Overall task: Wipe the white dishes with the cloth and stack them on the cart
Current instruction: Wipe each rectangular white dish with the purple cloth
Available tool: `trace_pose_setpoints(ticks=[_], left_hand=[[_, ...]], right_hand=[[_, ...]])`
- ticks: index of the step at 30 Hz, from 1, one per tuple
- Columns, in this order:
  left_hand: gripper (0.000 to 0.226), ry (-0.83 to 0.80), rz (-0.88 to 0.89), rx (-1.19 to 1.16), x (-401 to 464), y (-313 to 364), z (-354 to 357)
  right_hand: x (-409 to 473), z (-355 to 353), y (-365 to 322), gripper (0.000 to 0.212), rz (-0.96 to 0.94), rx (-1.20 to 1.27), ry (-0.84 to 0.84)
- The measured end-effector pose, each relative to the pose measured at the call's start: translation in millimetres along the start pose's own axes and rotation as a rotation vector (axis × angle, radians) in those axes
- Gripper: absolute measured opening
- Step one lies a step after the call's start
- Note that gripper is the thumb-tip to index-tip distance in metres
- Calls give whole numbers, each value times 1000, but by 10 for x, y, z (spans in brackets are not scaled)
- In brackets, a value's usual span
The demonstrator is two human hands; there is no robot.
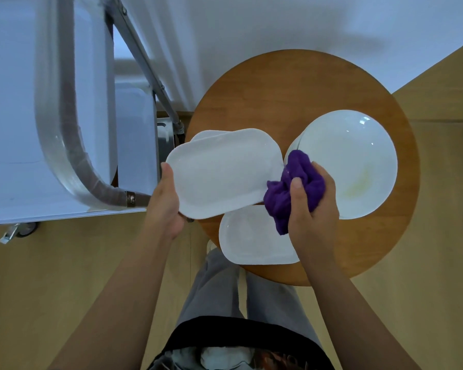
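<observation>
Overhead, left hand gripping white oblong dish, right hand clutching purple cloth, no legible writing

A round wooden table stands on a pale wooden floor by a white wall.

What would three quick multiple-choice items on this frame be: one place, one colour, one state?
1. Where does the round white plate lie?
A. on the round wooden table
B. on the cart
C. on the floor

2. What colour is the crumpled cloth?
A. green
B. purple
C. white

3. What is the left hand doing?
A. hanging idle
B. pressing the table
C. holding the oblong white dish

Key: 1 A, wood shows all round the plate; 2 B, the cloth in the right hand is purple; 3 C, its thumb lies on the dish's left rim, lifted above the table.
</observation>
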State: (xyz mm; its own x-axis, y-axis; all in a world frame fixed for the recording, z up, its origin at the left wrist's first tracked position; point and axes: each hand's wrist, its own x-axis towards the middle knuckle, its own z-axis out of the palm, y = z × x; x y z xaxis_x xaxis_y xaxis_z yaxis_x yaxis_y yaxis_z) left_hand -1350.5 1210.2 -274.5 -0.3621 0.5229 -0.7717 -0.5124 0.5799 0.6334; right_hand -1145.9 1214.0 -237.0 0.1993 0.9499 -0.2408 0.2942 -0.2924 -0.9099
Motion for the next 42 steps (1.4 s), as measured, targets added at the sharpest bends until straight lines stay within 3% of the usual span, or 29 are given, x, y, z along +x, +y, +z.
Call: trace_pose_setpoints(ticks=[11,15,20,26,31,35,37,40,42], left_hand=[[55,-214,93,-83,-431,-214,59],[68,-302,78,-45,-510,-246,181],[59,-372,132,-133,-527,-155,173],[64,-273,51,-90,-400,-120,86],[74,-180,-27,-20,-376,-137,81],[55,-84,7,122,-345,-7,-23],[54,-36,-12,192,-343,73,-83],[56,-40,22,356,-380,90,-77],[54,-71,56,410,-442,61,-21]], right_hand=[[70,568,-82,61,-73,-538,169],[-80,752,-248,61,-253,-484,24],[-323,820,-326,53,-359,-241,-308],[-240,571,-308,49,-394,-240,-649],[-132,363,-210,40,-495,-300,-722],[-170,72,12,42,-610,-377,-628],[-154,-80,114,38,-420,-399,-574],[-89,-131,39,23,199,-60,-433],[-83,-62,-134,26,284,193,-251]])
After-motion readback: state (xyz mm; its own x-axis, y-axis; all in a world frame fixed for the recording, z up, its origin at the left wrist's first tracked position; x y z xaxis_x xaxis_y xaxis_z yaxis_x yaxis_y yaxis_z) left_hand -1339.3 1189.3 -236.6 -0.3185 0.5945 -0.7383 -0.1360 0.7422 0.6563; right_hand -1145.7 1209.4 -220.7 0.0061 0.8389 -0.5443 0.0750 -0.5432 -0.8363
